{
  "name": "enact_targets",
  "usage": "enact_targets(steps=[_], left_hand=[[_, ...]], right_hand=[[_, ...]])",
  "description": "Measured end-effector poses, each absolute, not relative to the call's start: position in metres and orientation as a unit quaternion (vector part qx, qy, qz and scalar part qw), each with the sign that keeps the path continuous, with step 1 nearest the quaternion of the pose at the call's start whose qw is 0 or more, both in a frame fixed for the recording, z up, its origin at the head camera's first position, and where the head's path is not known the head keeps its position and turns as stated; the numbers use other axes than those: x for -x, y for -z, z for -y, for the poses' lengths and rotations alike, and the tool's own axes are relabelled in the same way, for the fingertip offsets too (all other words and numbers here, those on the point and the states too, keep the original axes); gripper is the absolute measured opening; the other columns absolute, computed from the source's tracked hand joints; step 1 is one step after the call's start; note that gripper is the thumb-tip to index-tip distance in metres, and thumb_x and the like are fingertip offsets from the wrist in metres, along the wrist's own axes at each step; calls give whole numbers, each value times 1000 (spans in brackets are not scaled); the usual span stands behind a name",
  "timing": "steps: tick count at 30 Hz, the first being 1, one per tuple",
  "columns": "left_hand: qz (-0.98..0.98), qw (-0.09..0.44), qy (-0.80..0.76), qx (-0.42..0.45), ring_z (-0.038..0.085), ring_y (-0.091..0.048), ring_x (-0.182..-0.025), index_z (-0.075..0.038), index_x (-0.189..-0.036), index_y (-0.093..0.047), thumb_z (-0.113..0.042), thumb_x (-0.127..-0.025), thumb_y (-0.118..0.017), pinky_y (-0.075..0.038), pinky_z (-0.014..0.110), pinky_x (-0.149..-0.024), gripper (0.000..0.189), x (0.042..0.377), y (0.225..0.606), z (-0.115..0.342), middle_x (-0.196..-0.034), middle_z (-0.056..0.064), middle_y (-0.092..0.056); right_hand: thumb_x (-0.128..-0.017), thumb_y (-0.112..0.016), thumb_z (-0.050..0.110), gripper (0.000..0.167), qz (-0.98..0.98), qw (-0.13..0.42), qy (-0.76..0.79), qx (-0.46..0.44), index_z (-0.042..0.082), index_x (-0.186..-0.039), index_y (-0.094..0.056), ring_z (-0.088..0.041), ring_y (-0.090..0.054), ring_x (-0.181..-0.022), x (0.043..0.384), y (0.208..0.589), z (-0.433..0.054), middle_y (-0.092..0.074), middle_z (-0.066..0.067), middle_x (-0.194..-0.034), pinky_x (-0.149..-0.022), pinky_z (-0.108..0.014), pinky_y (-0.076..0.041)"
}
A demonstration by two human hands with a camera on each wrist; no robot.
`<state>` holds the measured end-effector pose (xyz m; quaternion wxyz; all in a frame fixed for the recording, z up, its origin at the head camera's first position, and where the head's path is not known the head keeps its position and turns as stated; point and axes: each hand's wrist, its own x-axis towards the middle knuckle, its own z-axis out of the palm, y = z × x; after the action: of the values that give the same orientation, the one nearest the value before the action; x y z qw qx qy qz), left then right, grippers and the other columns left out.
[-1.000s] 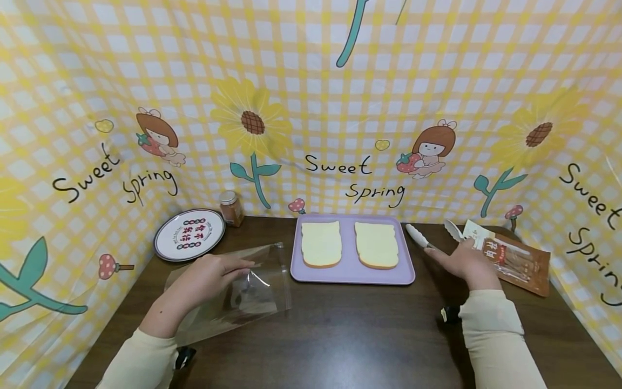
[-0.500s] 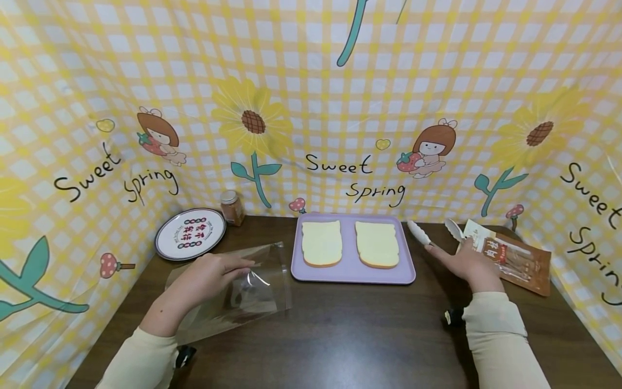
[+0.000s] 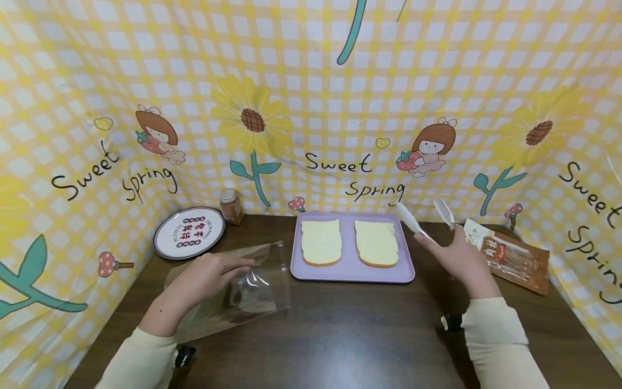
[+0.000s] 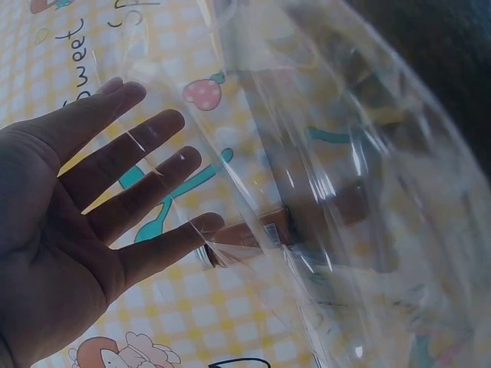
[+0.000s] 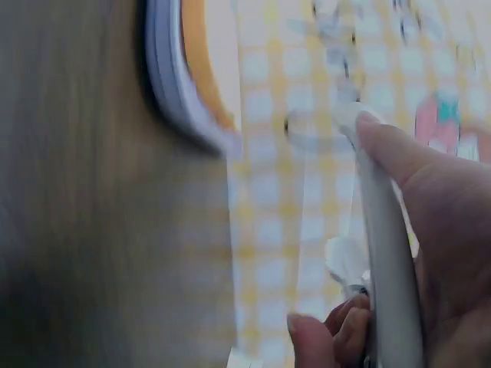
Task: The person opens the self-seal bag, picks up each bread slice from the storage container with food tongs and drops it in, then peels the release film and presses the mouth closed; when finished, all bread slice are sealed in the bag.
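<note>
My left hand [image 3: 214, 275] pinches a clear plastic bag [image 3: 264, 289] near its middle, at the left of the table. In the left wrist view, several fingers [image 4: 165, 172] stretch out straight against the see-through film [image 4: 360, 230]. On the right, my right hand [image 3: 464, 262] grips a pair of tongs [image 3: 413, 221]. Their two white tips spread apart and point toward the back cloth. One long tong arm [image 5: 387, 253] runs along my palm in the right wrist view. Two bread slices [image 3: 321, 243] lie side by side on a lilac tray [image 3: 350, 275].
A brown printed food packet [image 3: 517, 265] lies right of the right hand. At the back left are a white plate [image 3: 189, 232] with red lettering and a small lidded jar [image 3: 231, 208]. A yellow checked cloth [image 3: 340, 97] closes off the back and sides.
My right hand has lifted the tongs from beside the packet, and their tips now stand higher and further left. The left hand and the bag have stayed in place.
</note>
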<state>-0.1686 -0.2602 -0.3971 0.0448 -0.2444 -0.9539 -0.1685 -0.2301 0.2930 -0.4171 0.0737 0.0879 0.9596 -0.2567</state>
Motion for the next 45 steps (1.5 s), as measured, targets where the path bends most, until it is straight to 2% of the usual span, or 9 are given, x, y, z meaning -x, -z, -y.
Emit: enact_targets(steps=[8, 14, 19, 22, 27, 35, 45], left_hand=[[955, 28, 173, 240, 29, -77, -119, -22, -130, -79, -21, -107, -66, -62, 53, -101, 27, 169, 397, 260, -131, 3, -79], [955, 33, 171, 239, 28, -77, -118, -22, -129, -79, -21, -107, -67, -62, 53, -100, 26, 169, 396, 261, -129, 2, -80], [954, 40, 172, 242, 27, -77, -118, -23, -129, -80, -22, -107, -67, -62, 52, -100, 26, 168, 397, 261, -129, 1, -80], [954, 37, 172, 244, 27, -77, -118, -23, -130, -79, -22, -107, -66, -62, 52, -100, 27, 168, 398, 260, -129, 1, -80], [954, 32, 171, 243, 26, -78, -117, -22, -131, -79, -20, -107, -66, -63, 51, -99, 27, 168, 397, 259, -128, 1, -80], [954, 36, 167, 247, 25, -78, -115, -22, -130, -79, -21, -106, -67, -63, 50, -98, 26, 170, 398, 259, -127, 1, -81], [954, 40, 167, 244, 27, -78, -117, -24, -128, -80, -23, -106, -68, -63, 52, -99, 25, 170, 398, 258, -128, 1, -80]], right_hand=[[-84, -45, 99, 129, -971, 15, 237, -22, 5, -168, -16, -49, -73, -105, 210, 411, -221, -65, -39, -134, -71, -53, -59], [-82, -38, 103, 132, -977, 1, 213, -18, 2, -166, -21, -49, -72, -99, 200, 407, -184, -67, -32, -129, -71, -55, -57], [-84, -43, 100, 126, -984, -25, 175, -13, -1, -157, -32, -49, -72, -93, 194, 409, -156, -67, -30, -116, -69, -57, -57], [-86, -45, 97, 124, -989, -22, 149, -6, -5, -156, -32, -44, -73, -86, 192, 413, -139, -66, -31, -117, -66, -55, -58], [-89, -47, 93, 127, -994, -15, 111, 12, -7, -164, -24, -40, -71, -79, 191, 418, -110, -64, -34, -124, -65, -52, -60], [-91, -55, 87, 122, -996, -5, 82, 18, -2, -168, -22, -30, -61, -60, 183, 427, -74, -66, -29, -115, -50, -43, -53], [-94, -60, 80, 117, -998, -35, 42, 9, -6, -166, -27, -27, -58, -54, 174, 432, -56, -68, -27, -107, -47, -37, -52]])
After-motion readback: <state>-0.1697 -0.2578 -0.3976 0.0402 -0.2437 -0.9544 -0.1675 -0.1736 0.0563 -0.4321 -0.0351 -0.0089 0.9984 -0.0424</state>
